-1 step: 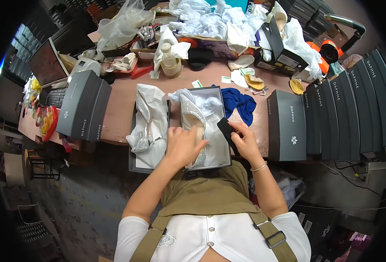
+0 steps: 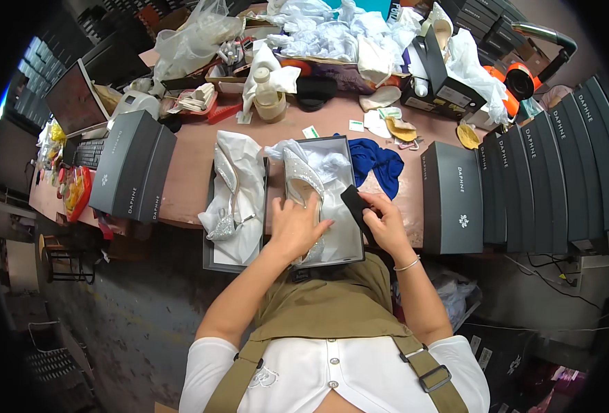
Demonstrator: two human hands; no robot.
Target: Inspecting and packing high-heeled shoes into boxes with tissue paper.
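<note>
Pressing flat, fingers spread, the left hand lies on a silver glittery pointed shoe inside the open grey shoebox (white tissue beneath); just beside it, the right hand pinches a small black rectangular pad.

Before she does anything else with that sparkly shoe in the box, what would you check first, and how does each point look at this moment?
1. Left hand rests flat on the silver shoe in the open box: ok.
2. Right hand grips the small black object at the box's right edge: ok; what the object is, cannot tell.
3. Second silver shoe lies on white paper in the box lid to the left, clear of both hands: ok.
4. White tissue paper lines the box under the shoe: ok.
5. Box sits fully on the table: not ok, its near edge overhangs toward her lap.
</note>
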